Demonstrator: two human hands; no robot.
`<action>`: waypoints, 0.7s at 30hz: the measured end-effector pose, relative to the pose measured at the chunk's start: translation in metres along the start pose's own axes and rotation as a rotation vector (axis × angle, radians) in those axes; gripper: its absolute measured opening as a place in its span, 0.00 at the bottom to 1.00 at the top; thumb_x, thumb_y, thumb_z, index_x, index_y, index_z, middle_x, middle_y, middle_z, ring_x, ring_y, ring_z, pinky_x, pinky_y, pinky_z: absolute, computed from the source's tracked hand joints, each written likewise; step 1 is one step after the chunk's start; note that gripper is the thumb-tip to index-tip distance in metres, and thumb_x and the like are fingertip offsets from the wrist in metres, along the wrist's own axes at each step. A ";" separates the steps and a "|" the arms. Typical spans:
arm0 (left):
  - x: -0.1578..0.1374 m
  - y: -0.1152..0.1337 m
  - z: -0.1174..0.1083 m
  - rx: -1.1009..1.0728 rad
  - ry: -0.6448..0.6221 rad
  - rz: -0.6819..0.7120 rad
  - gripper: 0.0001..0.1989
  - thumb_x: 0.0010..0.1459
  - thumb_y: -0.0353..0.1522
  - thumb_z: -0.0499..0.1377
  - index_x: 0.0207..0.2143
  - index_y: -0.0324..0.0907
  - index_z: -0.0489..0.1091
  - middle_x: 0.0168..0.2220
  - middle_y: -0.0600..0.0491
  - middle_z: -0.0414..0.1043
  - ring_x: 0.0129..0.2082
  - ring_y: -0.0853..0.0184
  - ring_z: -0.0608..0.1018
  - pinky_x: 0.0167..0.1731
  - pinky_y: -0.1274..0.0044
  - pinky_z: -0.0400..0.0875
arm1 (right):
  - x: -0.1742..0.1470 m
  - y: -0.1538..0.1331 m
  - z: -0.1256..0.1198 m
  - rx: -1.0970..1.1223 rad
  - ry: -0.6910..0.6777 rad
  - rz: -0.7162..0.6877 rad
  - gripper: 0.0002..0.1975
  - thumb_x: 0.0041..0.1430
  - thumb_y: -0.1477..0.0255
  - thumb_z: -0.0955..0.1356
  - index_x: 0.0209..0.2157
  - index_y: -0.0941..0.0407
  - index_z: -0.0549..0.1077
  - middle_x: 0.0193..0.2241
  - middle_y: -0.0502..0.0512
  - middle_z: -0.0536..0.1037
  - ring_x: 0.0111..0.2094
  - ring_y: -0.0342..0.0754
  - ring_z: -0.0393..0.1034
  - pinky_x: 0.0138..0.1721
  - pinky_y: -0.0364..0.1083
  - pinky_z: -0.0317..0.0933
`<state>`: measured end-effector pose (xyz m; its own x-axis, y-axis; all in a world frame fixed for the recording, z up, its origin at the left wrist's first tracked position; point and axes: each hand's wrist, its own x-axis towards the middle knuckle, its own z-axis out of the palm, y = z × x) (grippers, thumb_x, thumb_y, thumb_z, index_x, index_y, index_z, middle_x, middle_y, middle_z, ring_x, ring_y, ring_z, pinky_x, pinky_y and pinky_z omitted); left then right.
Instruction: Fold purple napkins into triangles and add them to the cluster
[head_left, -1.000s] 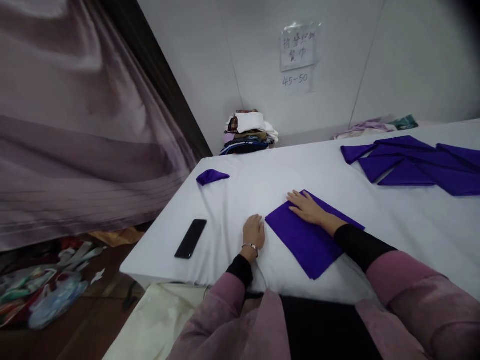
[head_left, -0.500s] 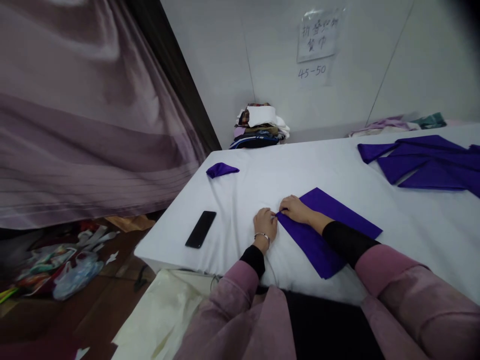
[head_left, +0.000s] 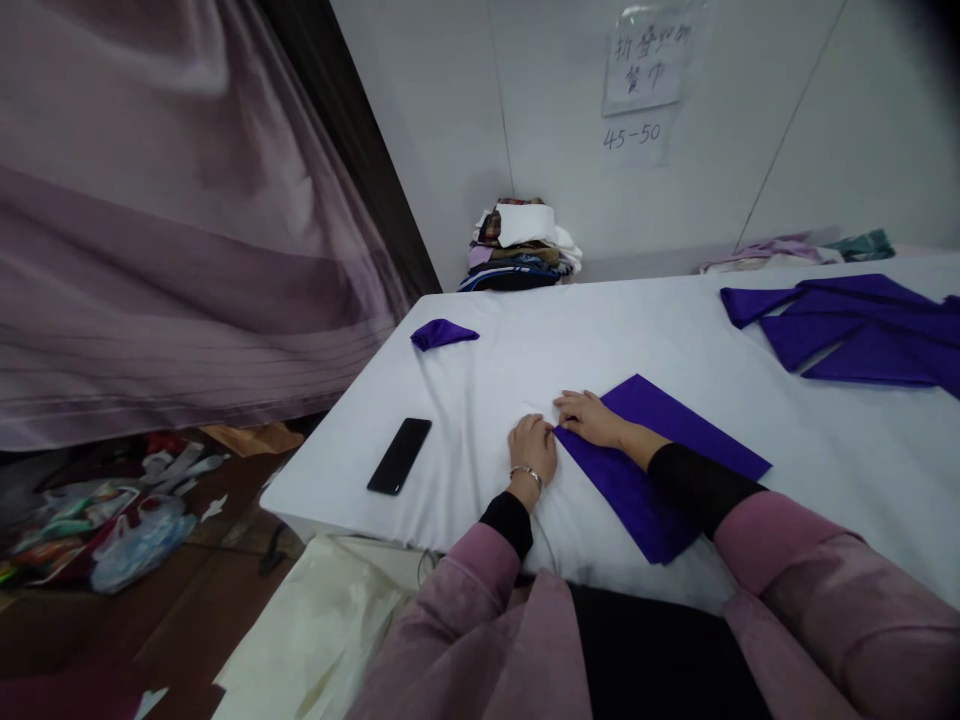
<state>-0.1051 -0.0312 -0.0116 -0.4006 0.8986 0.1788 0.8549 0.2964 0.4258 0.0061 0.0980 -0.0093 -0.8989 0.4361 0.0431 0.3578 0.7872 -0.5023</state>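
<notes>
A purple napkin [head_left: 686, 425] lies flat on the white-covered table [head_left: 495, 375], its left corner between my hands. My left hand [head_left: 533, 448], with a bracelet at the wrist, has its fingers bent and its fingertips pinching that corner. My right hand [head_left: 590, 418] is closed on the napkin's edge just right of the corner, and its forearm crosses over the cloth. Beyond my left hand sits a small folded purple napkin [head_left: 444, 334]. Several more purple napkins [head_left: 862, 330] overlap in a loose heap at the far right.
Left of my hands a black phone [head_left: 400, 456] rests on the table. Folded clothes [head_left: 523, 245] are stacked by the wall, below a paper sign [head_left: 649, 60]. A mauve curtain [head_left: 165, 220] hangs at the left, above plastic bags [head_left: 142, 540] on the floor.
The view has shifted slightly. My right hand's fingers have moved a little at the napkin's corner; the napkin itself looks the same.
</notes>
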 end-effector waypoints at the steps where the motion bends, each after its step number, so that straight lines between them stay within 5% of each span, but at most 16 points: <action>1: 0.000 0.000 0.000 0.000 -0.002 0.002 0.09 0.58 0.28 0.52 0.37 0.46 0.70 0.50 0.53 0.68 0.54 0.65 0.65 0.55 0.69 0.58 | 0.000 0.000 0.000 0.003 0.007 0.006 0.07 0.57 0.72 0.63 0.33 0.53 0.74 0.55 0.55 0.67 0.61 0.56 0.48 0.58 0.64 0.38; 10: 0.011 0.001 0.000 -0.016 0.009 -0.003 0.04 0.57 0.34 0.56 0.32 0.45 0.70 0.49 0.52 0.69 0.53 0.64 0.66 0.54 0.68 0.58 | 0.001 0.002 0.006 -0.002 0.089 0.010 0.06 0.55 0.73 0.65 0.35 0.54 0.73 0.54 0.57 0.68 0.61 0.56 0.49 0.58 0.64 0.39; 15: 0.016 0.000 0.001 -0.002 0.016 -0.008 0.03 0.56 0.30 0.56 0.31 0.45 0.70 0.49 0.52 0.69 0.53 0.64 0.67 0.54 0.68 0.57 | -0.011 0.010 -0.002 -0.091 0.190 0.001 0.14 0.57 0.69 0.64 0.46 0.54 0.71 0.56 0.59 0.65 0.62 0.54 0.48 0.60 0.62 0.38; 18: 0.014 0.005 0.000 0.017 0.020 0.032 0.07 0.57 0.29 0.55 0.38 0.45 0.70 0.52 0.51 0.67 0.56 0.64 0.65 0.57 0.67 0.55 | -0.025 0.017 -0.007 -0.154 0.188 0.016 0.20 0.61 0.66 0.60 0.52 0.56 0.67 0.59 0.61 0.62 0.62 0.54 0.47 0.60 0.61 0.38; 21: 0.008 0.018 0.003 0.056 -0.041 0.229 0.15 0.60 0.33 0.50 0.50 0.45 0.65 0.58 0.50 0.61 0.60 0.63 0.59 0.61 0.64 0.47 | -0.034 0.021 -0.008 -0.205 0.140 0.027 0.24 0.64 0.64 0.56 0.57 0.57 0.62 0.61 0.61 0.58 0.63 0.54 0.45 0.60 0.60 0.40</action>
<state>-0.0921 -0.0176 -0.0050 -0.1813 0.9566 0.2281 0.9392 0.0997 0.3284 0.0464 0.1029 -0.0144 -0.8494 0.5033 0.1587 0.4379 0.8400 -0.3202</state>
